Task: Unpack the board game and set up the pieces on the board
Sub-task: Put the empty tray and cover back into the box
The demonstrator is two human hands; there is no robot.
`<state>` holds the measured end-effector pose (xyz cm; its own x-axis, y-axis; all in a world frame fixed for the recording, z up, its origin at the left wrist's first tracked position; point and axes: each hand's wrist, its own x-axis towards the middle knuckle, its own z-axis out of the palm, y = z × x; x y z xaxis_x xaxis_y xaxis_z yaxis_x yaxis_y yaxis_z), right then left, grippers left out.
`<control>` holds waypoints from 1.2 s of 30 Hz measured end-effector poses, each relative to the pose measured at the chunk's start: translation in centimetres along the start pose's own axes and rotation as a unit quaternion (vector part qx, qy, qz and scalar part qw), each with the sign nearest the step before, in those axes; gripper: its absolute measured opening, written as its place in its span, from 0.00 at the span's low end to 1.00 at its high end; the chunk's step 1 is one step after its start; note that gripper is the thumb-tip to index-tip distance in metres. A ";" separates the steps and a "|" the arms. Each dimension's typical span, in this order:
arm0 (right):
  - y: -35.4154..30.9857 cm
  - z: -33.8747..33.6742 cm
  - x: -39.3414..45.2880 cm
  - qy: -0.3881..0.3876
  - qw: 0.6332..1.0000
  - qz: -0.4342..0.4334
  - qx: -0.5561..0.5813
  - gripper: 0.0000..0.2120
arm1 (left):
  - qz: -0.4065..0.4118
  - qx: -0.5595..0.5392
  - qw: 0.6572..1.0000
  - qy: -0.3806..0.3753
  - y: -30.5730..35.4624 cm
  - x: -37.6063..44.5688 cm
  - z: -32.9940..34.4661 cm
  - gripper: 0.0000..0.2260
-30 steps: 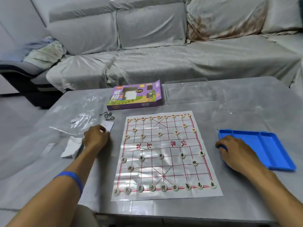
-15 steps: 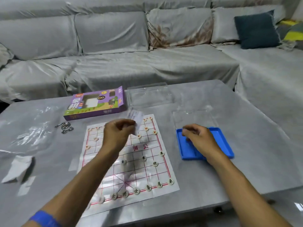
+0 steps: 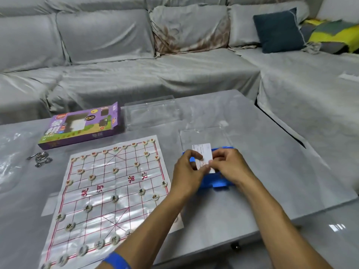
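A plastic chess board sheet (image 3: 108, 193) with red lines lies flat on the grey table, with several round cream pieces (image 3: 115, 199) set out along both ends. To its right, above a blue tray (image 3: 215, 182), my left hand (image 3: 186, 169) and my right hand (image 3: 229, 166) both pinch a small white printed card (image 3: 204, 154). My hands hide most of the tray. The purple game box (image 3: 81, 126) lies behind the board.
A clear plastic lid (image 3: 153, 111) sits behind the board and a clear flat sheet (image 3: 204, 135) beyond the tray. Metal ring puzzles (image 3: 39, 159) and a crumpled plastic bag (image 3: 11, 152) lie at the left. A grey covered sofa (image 3: 174, 65) wraps around the table.
My left hand carried the white card from the left of the board across to the blue tray. My right hand rose from the tray and took the card too. The view swung right.
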<state>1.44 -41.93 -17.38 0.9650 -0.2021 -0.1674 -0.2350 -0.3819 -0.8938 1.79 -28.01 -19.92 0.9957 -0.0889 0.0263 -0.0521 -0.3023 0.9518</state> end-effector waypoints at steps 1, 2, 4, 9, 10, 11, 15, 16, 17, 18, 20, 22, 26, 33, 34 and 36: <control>0.2 -0.1 0.3 0.031 0.998 -0.010 -0.051 0.08 | -0.001 0.020 1.000 -0.010 -0.2 0.0 0.0 0.12; 0.6 -0.3 0.6 0.063 0.992 -0.014 -0.108 0.08 | 0.004 0.046 0.999 -0.018 -0.4 -0.1 -0.1 0.13; 1.2 -0.8 1.1 0.098 0.974 -0.005 -0.202 0.07 | 0.029 0.134 0.990 -0.035 -1.3 0.0 -0.6 0.14; 2.3 -0.6 1.2 0.085 0.956 0.019 -0.282 0.07 | 0.105 0.250 0.959 -0.078 -2.6 0.0 -1.6 0.05; 2.4 -0.4 1.1 0.089 0.954 0.016 -0.286 0.07 | 0.108 0.254 0.958 -0.079 -2.6 0.0 -1.6 0.05; 2.4 -0.3 1.1 0.095 0.952 0.012 -0.292 0.06 | 0.108 0.255 0.958 -0.077 -2.5 -0.1 -1.6 0.05; 2.6 0.2 0.9 0.117 0.945 0.003 -0.307 0.10 | 0.103 0.255 0.959 -0.074 -2.1 -0.2 -1.7 0.06; 2.6 0.2 0.9 0.119 0.944 -0.001 -0.308 0.11 | 0.102 0.258 0.958 -0.075 -2.0 -0.3 -1.8 0.06; 2.6 0.2 0.8 0.121 0.943 -0.005 -0.311 0.11 | 0.103 0.261 0.957 -0.075 -1.9 -0.3 -1.8 0.06; 2.7 0.2 0.8 0.123 0.941 -0.009 -0.315 0.11 | 0.102 0.263 0.956 -0.075 -1.9 -0.4 -1.8 0.07; 2.8 0.4 0.8 0.124 0.941 -0.017 -0.316 0.09 | 0.101 0.266 0.956 -0.072 -2.0 -0.4 -1.7 0.07; 2.7 0.4 0.8 0.121 0.953 -0.019 -0.278 0.07 | 0.101 0.272 0.954 -0.070 -2.2 -0.3 -1.7 0.07; 2.0 -1.1 1.0 0.152 0.980 0.005 -0.129 0.03 | 0.090 0.226 0.968 -0.059 -2.1 0.0 -1.5 0.04; 3.4 -2.1 1.7 0.173 0.982 0.049 -0.061 0.05 | -0.053 0.116 0.991 0.032 -1.0 4.6 -2.4 0.14; 3.5 -2.2 1.8 0.177 0.982 0.050 -0.044 0.04 | -0.100 0.076 0.991 0.036 -0.9 5.5 -2.3 0.17; 3.6 -2.5 1.8 0.177 0.983 0.048 -0.015 0.04 | -0.191 -0.034 0.979 0.058 -0.6 7.2 -2.3 0.21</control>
<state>2.05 -45.97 -19.87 0.8385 -0.5372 -0.0911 -0.3322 -0.3716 -0.8669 9.20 -26.29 -19.58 0.9435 0.1279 -0.3057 0.3280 -0.2292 0.9165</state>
